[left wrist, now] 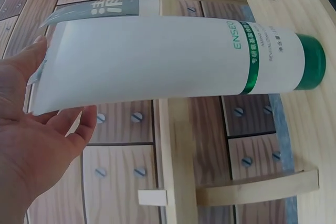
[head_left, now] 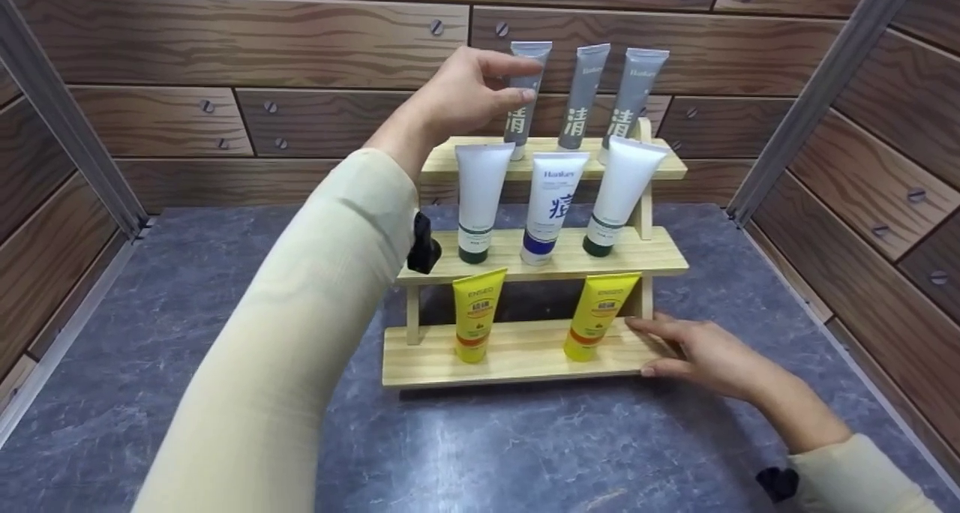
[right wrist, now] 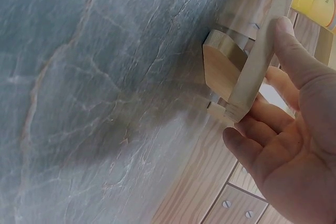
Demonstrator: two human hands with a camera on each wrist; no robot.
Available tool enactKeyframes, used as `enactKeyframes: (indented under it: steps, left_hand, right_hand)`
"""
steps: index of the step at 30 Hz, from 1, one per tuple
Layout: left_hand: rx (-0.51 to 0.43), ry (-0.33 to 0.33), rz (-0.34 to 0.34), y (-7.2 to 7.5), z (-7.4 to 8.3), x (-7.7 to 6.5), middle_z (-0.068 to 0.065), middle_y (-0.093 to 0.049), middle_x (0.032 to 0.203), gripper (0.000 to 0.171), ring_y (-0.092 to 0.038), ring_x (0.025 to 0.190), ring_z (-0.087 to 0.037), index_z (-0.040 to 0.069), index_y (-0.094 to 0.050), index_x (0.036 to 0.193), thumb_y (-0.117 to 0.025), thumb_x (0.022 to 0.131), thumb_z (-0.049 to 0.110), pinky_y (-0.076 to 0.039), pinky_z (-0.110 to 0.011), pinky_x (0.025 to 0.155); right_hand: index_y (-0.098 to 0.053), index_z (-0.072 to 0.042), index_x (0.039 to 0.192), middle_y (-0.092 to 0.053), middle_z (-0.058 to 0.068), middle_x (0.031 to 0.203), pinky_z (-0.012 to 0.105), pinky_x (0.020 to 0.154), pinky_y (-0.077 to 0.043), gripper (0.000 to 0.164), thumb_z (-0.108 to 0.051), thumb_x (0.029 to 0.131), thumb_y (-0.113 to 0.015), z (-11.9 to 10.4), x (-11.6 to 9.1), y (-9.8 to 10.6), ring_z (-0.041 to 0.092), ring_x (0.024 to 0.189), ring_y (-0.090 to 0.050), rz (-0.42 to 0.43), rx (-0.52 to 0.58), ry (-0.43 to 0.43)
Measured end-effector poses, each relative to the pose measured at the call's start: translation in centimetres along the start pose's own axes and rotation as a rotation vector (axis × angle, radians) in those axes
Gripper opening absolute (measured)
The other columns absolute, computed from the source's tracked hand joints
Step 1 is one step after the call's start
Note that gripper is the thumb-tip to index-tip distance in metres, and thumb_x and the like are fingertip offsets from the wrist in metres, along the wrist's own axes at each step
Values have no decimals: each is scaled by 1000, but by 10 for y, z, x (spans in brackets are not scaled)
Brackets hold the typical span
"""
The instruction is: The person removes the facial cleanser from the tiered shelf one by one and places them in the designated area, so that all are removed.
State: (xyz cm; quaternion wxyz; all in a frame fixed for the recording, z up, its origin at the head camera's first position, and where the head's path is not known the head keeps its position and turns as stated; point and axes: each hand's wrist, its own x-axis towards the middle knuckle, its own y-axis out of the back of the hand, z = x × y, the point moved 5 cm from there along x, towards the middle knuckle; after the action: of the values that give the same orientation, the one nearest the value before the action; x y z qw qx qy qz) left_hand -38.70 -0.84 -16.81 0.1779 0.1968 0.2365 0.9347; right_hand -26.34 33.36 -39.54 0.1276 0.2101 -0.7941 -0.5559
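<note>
A three-tier wooden display rack (head_left: 517,373) bears squeeze tubes standing cap-down. My left hand (head_left: 469,93) is at the left grey tube (head_left: 517,127) on the top tier, its index finger and thumb extended apart across the tube's upper part. In the left wrist view, a white tube (left wrist: 157,59) with a green cap hides part of this hand. My right hand (head_left: 712,355) grips the right end of the bottom board. In the right wrist view, the thumb (right wrist: 294,51) lies against the board's edge, with the other fingers bent around its end.
Two more grey tubes, middle (head_left: 581,97) and right (head_left: 634,97), share the top tier. The middle tier also carries a blue-banded white tube (head_left: 555,198) and another white tube (head_left: 622,187). Yellow tubes, left (head_left: 478,314) and right (head_left: 600,318), stand below. Wood-patterned walls (head_left: 262,44) surround the marbled table (head_left: 247,363).
</note>
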Motion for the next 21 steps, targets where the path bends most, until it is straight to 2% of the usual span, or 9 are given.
enactKeyframes:
  steps: [6, 11, 21]
  left_hand:
    - [-10, 46, -44, -9, -3, 6, 6, -55, 156, 42, -55, 135, -14, 23, -65, 148, -68, 106, 24, -48, -27, 107]
    - [-34, 91, -53, -10, -8, 4, 3, -56, 155, 42, -59, 132, -15, 21, -65, 148, -67, 106, 22, -49, -28, 106]
    - [3, 86, -27, -2, -11, -3, 4, -57, 152, 38, -58, 130, -15, 21, -67, 146, -65, 108, 19, -50, -30, 106]
  right_hand:
    - [-58, -15, 154, -47, 37, 151, 74, 107, -38, 77, -57, 92, -76, 1, -1, 3, 59, 133, -51, 2, -8, -5]
    - [-58, -16, 154, -47, 36, 152, 74, 108, -37, 76, -57, 92, -76, 0, 0, 2, 59, 134, -51, 1, -7, -5]
    - [-58, -15, 154, -47, 37, 152, 73, 108, -39, 76, -56, 92, -77, 0, -1, -1, 59, 133, -51, 2, -6, -3]
